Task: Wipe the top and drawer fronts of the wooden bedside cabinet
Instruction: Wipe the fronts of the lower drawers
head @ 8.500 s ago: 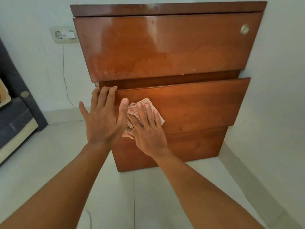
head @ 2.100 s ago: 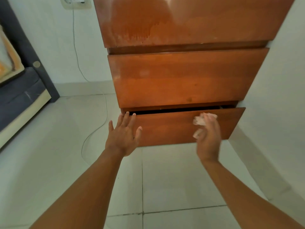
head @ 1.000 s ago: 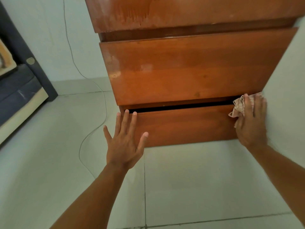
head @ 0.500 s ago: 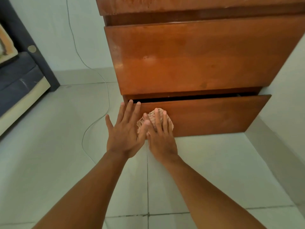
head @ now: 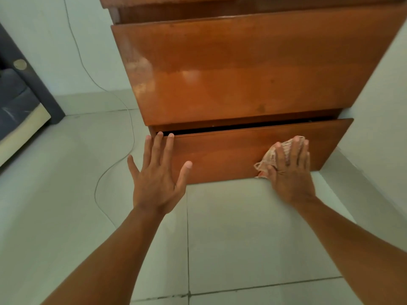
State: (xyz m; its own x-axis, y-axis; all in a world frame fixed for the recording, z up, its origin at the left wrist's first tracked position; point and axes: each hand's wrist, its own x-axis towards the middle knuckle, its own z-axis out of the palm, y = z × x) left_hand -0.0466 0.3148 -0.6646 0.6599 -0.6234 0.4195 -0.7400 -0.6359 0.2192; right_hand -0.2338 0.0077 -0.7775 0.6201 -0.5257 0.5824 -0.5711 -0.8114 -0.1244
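Moved rightward from beside our flat left hand [head: 157, 183], our right hand [head: 291, 175] presses the cloth [head: 269, 158], fingers straight, near the right end of the bottom drawer front [head: 222, 155], which runs left-right.

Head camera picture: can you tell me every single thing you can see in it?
cabinet: one, reddish-brown wood, top middle, against the wall
bottom drawer front: one, reddish-brown, lowest on the cabinet, dark gap above it
cloth: one, pale with a reddish pattern, on the bottom drawer front under the right hand
cable: one, thin and pale, down the wall and curling over the floor left of the cabinet
padded furniture: one, dark blue with a cream edge, far left
wall: white, behind and to the right of the cabinet
floor: pale tiles, lower half
left hand: one, fingers spread, at the drawer front's left end
right hand: one, pressing the cloth
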